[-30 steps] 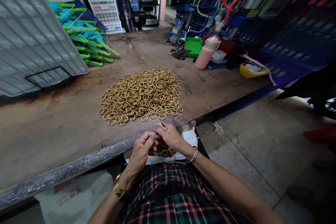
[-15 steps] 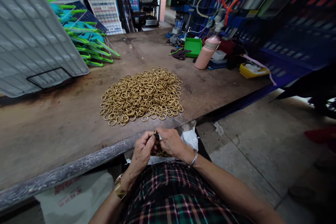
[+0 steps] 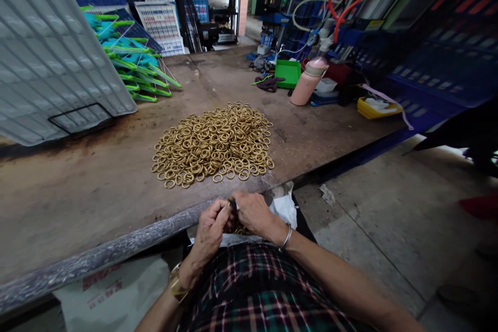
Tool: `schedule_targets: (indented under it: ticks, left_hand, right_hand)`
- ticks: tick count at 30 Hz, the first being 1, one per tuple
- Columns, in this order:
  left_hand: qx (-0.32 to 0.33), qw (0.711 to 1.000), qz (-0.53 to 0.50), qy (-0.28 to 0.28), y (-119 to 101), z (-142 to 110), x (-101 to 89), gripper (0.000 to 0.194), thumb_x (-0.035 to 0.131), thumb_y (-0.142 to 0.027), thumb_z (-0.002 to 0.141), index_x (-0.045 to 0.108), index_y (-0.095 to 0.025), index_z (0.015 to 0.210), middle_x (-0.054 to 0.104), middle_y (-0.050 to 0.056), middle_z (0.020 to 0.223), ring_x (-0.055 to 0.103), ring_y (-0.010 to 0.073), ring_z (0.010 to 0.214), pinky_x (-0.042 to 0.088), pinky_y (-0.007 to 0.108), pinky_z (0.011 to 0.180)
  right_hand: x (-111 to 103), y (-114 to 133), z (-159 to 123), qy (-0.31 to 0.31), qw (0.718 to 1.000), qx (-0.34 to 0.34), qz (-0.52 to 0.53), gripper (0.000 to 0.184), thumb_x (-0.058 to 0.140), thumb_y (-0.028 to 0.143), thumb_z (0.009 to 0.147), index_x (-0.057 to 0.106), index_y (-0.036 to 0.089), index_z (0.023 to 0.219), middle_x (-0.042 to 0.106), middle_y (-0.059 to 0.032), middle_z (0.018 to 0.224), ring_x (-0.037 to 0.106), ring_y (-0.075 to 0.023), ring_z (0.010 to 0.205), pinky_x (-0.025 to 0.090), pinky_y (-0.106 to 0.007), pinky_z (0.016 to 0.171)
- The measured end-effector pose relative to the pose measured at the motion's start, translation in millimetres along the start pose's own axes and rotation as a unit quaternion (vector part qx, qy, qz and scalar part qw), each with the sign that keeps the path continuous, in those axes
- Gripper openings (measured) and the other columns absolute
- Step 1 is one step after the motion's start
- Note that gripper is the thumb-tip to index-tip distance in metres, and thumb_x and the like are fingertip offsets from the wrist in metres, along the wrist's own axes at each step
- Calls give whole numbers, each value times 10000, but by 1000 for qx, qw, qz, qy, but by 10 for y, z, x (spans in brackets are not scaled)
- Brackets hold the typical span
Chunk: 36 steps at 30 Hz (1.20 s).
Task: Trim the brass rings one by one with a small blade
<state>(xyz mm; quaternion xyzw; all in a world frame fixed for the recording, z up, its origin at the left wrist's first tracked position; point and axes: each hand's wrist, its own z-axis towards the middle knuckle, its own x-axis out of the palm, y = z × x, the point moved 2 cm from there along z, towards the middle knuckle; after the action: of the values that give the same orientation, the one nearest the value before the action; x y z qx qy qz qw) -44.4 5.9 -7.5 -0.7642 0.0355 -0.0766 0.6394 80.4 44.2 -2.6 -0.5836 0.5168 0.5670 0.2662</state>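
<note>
Just off the table's front edge, above my lap, both hands meet with their fingertips together. The thumb and fingers of my left hand (image 3: 212,223) pinch a small dark and brass-coloured piece (image 3: 232,202), mostly hidden by the fingers. On the piece's other side, my right hand (image 3: 254,212) is closed, its bent fingers against it. Below the hands, brass-coloured rings (image 3: 241,229) lie in my lap on white sheeting (image 3: 285,208). A large heap of similar rings (image 3: 218,140) spreads over the wooden table (image 3: 97,176) just beyond my hands.
On the left a grey plastic crate (image 3: 58,52) leans beside green and turquoise plastic frames (image 3: 136,62). Towards the back right are a green tray (image 3: 288,73), a pink bottle (image 3: 307,83) and a yellow dish (image 3: 377,108). A printed white sack (image 3: 112,290) hangs below the table edge.
The view has shifted slightly, so the whole scene sits a little further right and lower. Both hands stay together at the small piece, with only slight finger movement.
</note>
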Motion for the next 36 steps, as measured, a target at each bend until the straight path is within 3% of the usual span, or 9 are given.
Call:
schedule_targets:
  ticks: [3,6,13,17,20,23,27,31,36]
  left_hand:
    - [-12,999,-39,30,-10,-97,11,257,514,-398,796,575,-159,726,541,-4,615,496,107,537,413,234,545]
    - [-41,988,-147,27,25,-127,-6,265,507,-391,802,596,-144,764,595,33,697,523,114,551,431,244,530]
    - [-137,911,-378,-92,51,-47,-204,202,666,-320,670,568,-143,666,622,43,709,544,112,552,398,194,430]
    - [-173,868,-458,-84,43,-22,-279,178,680,-265,635,578,-162,737,583,4,639,489,76,491,372,167,407]
    - [-173,857,-481,-65,40,20,-311,178,661,-249,648,529,-137,606,574,13,673,496,74,535,391,167,428]
    - [-170,875,-446,-87,22,83,-330,258,666,-263,640,466,-134,540,569,18,685,516,82,570,402,172,438]
    - [-126,931,-310,-145,-19,198,-323,286,685,-354,624,507,-164,742,539,-35,616,480,72,485,341,157,372]
    - [-110,963,-189,-158,-9,289,-263,401,670,-425,625,494,-187,895,476,-86,516,366,46,371,253,139,326]
    - [-84,977,-133,-144,11,310,-190,336,623,-461,672,514,-164,785,375,-101,469,295,23,352,210,142,348]
  right_hand:
    - [-35,-27,92,-22,999,25,-10,257,375,99,770,522,146,976,660,-111,845,621,-205,737,365,-265,594]
    - [-51,13,220,-61,998,-11,12,291,403,97,750,499,159,1018,646,-92,919,604,-194,829,380,-253,642]
    - [8,211,525,-76,997,-4,-18,247,412,177,818,444,199,1062,641,-84,956,611,-197,819,401,-269,649]
    - [-6,222,603,-71,997,8,-40,215,455,197,802,435,197,1016,658,-77,869,626,-212,761,395,-268,605]
    - [-27,183,618,-65,997,12,-35,207,448,283,824,424,182,1003,656,-82,827,626,-224,741,387,-276,596]
    - [-17,125,613,-71,997,3,-9,218,446,308,827,424,180,1002,644,-72,807,613,-210,728,368,-266,600]
    - [10,49,561,-99,988,-44,109,137,436,225,812,453,193,944,597,-19,755,556,-154,659,343,-237,600]
    - [-50,28,458,-133,950,-95,265,60,405,227,819,455,201,841,509,22,706,470,-118,621,333,-214,591]
    - [-167,47,371,-135,916,-107,363,43,420,225,801,452,197,795,463,35,706,432,-107,650,336,-214,620]
